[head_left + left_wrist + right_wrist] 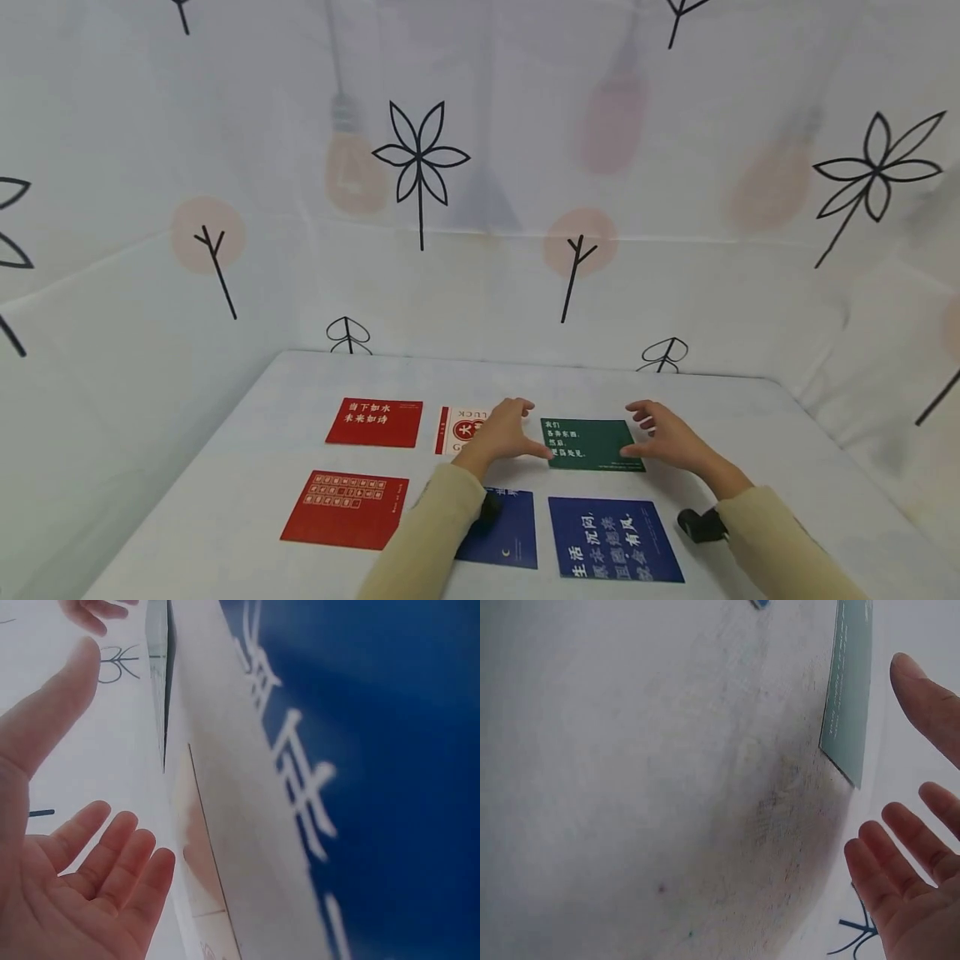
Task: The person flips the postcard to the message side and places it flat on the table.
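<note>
A green card (588, 444) with white characters lies flat on the white table between my two hands. My left hand (504, 433) is at its left side, thumb and fingers spread apart, partly covering a white and red card (452, 429). On the opposite side is my right hand (667, 435), its thumb near the green card's right edge. Neither hand holds anything; whether the thumbs touch the card is hard to tell. In the left wrist view, a blue card (390, 750) fills the right side. The right wrist view shows the green card (847, 690) beside the spread fingers.
Two red cards (375, 422) lie on the left part of the table. A blue card (617, 540) is at the near right, and another blue card (510, 529) is partly hidden by my left sleeve. A white printed cloth (480, 283) hangs behind the table.
</note>
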{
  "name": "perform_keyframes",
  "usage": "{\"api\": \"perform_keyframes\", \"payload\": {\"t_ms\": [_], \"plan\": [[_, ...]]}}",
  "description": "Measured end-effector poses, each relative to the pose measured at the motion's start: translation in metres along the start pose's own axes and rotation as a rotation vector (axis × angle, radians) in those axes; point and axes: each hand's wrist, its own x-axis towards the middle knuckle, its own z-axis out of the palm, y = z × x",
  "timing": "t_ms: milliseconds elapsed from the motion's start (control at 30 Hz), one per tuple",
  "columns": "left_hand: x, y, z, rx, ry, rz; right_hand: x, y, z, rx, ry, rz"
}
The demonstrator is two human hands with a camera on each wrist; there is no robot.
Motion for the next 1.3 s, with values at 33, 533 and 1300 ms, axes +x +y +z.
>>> {"api": "perform_keyframes", "payload": {"t_ms": [33,533,1300], "plan": [[0.001,0.001,0.001,0.005,0.000,-0.002,0.001,0.000,0.000,-0.003,-0.007,0.003],[0.016,0.006,0.015,0.130,-0.049,-0.057,0.010,0.010,-0.002,0.023,-0.152,0.070],[0.021,0.011,0.015,0.230,-0.077,-0.072,0.018,0.004,-0.004,0.019,-0.219,0.143]]}}
